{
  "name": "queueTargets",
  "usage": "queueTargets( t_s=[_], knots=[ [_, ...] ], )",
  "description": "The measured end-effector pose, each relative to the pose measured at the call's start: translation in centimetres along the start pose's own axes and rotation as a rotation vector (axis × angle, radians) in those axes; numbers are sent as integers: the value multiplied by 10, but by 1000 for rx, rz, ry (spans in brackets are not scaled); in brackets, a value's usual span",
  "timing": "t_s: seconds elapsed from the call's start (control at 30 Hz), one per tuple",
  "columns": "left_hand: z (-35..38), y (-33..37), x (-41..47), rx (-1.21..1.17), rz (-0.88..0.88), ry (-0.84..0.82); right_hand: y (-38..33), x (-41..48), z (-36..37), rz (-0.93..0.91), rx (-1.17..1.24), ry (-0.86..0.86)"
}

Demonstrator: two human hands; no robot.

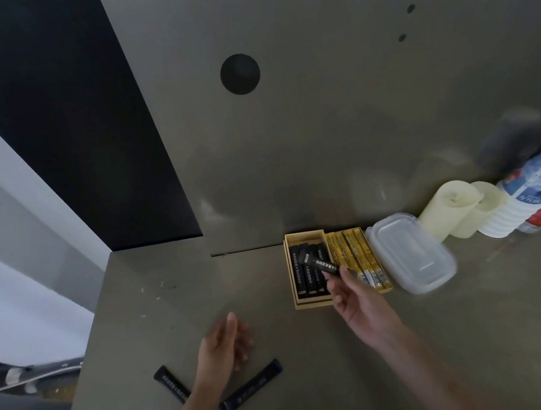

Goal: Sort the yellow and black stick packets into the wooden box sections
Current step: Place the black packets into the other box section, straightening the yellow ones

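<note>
Low and right of centre in the frame, the right hand [354, 300] pinches a black stick packet [318, 262] by its near end between thumb and fingertips. The packet slants over the left section of the wooden box [312, 304], its far end poking up and left. That section holds a row of black packets [306, 277] lying lengthwise, and the right section holds yellow packets [355, 255] the same way. To land this one well, I'd say turn it until it runs parallel with the row. Then lower the far end first into whatever gap there is and let go only once it lies flat, since these slim foil sticks look slick and would slide crosswise easily. The left hand [225, 345] hangs open and loosely relaxed at lower centre, holding nothing. It is just above a loose black packet [171, 384] and a second loose packet [250, 388] on the dull grey-green tabletop [318, 370]. The box is pale, thin-walled wood, square-cornered. Just right of it sit a translucent lidded plastic container [411, 251] with rounded corners and two cream pillar candles [448, 209], smooth and waxy.
</note>
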State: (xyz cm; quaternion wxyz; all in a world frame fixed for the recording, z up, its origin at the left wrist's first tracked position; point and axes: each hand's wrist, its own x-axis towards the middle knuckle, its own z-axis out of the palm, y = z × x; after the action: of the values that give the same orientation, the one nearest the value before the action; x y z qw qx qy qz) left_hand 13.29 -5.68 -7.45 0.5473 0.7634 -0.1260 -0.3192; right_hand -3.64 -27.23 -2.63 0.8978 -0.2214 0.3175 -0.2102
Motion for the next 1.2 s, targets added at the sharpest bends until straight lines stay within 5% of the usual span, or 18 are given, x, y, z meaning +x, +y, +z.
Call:
queueTargets(
  t_s=[0.2, 0.37, 0.6, 1.2],
  knots=[
    [-2, -12, 9, -48, -19, 36, -18, 10, -12, -82, -192, 141],
    [1, -13, 7, -29, 1, 36, -32, 24, -10, -355, -837, 330],
    [2, -10, 4, -36, 18, 37, -47, 43, 11, -537, -1619, 125],
    [-3, -8, 5, -35, -29, -19, -26, 63, 2, -675, -1863, 74]
  ],
)
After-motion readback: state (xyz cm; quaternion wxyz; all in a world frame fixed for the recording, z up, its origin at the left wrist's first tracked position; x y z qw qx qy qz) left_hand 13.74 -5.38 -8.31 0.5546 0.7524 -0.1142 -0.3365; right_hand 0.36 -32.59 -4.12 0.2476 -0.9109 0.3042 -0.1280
